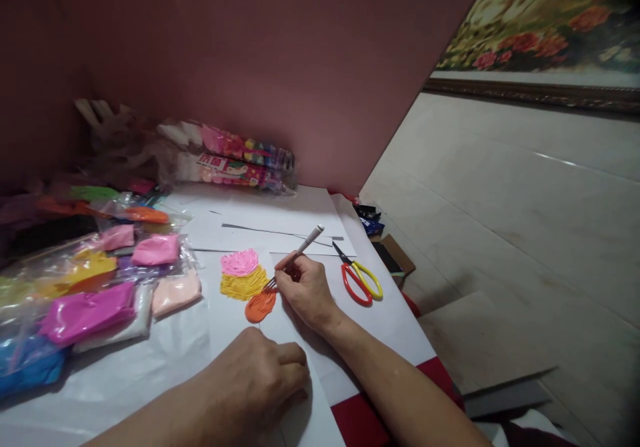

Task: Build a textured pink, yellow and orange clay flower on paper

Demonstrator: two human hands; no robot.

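Observation:
My right hand (307, 290) is closed around a fork (310, 239) with a striped handle. Its tines touch the upper edge of a flattened orange clay piece (260, 307). Above the orange lie a ridged yellow clay patch (243, 282) and a textured pink clay patch (240, 262), all on a white paper sheet (225, 337). My left hand (265, 374) rests on the sheet just below the orange clay, its fingers curled in. Whatever lies under those fingers, if anything, is hidden.
Scissors (359, 280) with red and yellow handles lie right of my right hand. Bagged colored clay (90, 307) spreads over the left side. Packaged clay sets (230, 157) stand by the pink wall, behind cut white paper (265, 214). The table's right edge borders a tiled wall.

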